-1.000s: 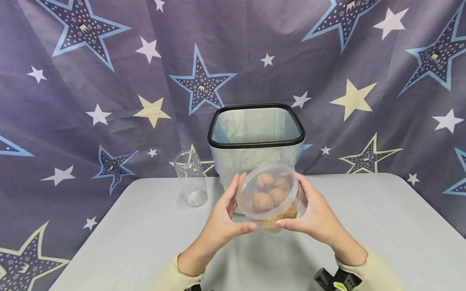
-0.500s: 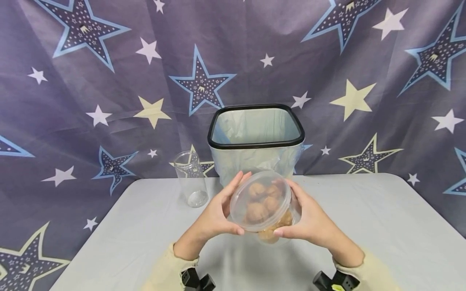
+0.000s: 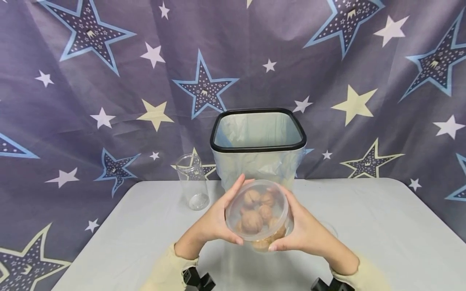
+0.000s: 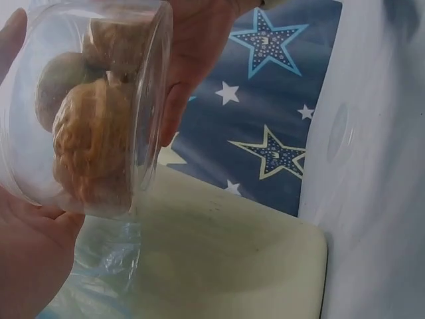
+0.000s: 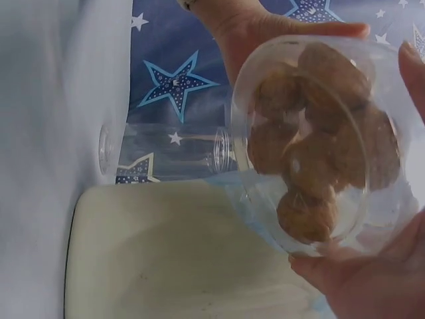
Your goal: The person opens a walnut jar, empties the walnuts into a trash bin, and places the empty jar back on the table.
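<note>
Both hands hold a round clear plastic tub (image 3: 233,210) of walnuts (image 3: 252,221) in the air before the bin. My left hand (image 3: 218,224) grips the tub's left side, with its thumb along the near edge. Curled round the right side is my right hand (image 3: 303,228), its thumb at the lower edge. A frosted round face of the tub tilts toward the head camera. Several walnuts (image 5: 312,166) show through the clear wall in the right wrist view. The left wrist view has the tub (image 4: 149,100) on its side, walnuts inside.
A white bin (image 3: 258,149) with a black rim and a thin bluish liner stands at the table's back. Left of it is an upright clear glass jar (image 3: 193,184). A faint clear disc (image 3: 332,228) lies on the table (image 3: 382,226) beyond the right forearm.
Both hands have brought the tub lower, nearer the body and slightly left. Its frosted face has turned more toward the head camera. The bin and jar stay in place.
</note>
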Demonstrator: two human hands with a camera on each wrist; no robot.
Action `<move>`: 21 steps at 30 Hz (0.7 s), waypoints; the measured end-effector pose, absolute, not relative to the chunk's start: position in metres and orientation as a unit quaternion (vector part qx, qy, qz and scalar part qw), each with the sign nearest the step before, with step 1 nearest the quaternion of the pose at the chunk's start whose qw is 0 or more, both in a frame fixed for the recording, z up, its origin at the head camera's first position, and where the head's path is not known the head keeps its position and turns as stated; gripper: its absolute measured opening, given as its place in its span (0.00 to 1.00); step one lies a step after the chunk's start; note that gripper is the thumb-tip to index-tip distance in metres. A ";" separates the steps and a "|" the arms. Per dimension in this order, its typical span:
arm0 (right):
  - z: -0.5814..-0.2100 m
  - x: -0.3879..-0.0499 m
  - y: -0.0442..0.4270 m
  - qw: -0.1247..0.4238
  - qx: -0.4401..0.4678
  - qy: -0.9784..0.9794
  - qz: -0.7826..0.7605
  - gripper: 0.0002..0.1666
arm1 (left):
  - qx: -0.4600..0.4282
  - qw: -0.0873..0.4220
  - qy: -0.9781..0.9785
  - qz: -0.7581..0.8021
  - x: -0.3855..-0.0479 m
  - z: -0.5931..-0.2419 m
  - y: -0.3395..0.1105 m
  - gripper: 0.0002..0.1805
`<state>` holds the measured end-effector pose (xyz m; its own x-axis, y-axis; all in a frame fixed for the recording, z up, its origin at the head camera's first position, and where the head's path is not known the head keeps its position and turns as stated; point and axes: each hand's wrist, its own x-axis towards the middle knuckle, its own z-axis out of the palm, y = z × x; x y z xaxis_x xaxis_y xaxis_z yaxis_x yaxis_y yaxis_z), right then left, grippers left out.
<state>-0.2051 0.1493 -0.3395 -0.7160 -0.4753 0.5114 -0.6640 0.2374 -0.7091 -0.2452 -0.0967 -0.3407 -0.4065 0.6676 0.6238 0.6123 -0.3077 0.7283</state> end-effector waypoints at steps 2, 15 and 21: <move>-0.340 -0.204 0.148 0.111 0.366 -0.782 0.492 0.74 | 0.542 0.022 0.591 0.597 -0.245 -0.340 -0.097 0.68; -0.334 -0.200 0.142 0.141 0.338 -0.802 0.472 0.75 | 0.501 0.007 0.624 0.600 -0.238 -0.333 -0.095 0.67; -0.333 -0.200 0.138 0.155 0.334 -0.793 0.485 0.72 | 0.444 -0.021 0.647 0.620 -0.224 -0.328 -0.091 0.68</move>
<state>-0.2001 0.1378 -0.3332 -0.7290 -0.3787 0.5702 -0.6801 0.3065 -0.6660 -0.2235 -0.0911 -0.3285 -0.6057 0.5478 0.5771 0.6004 -0.1614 0.7833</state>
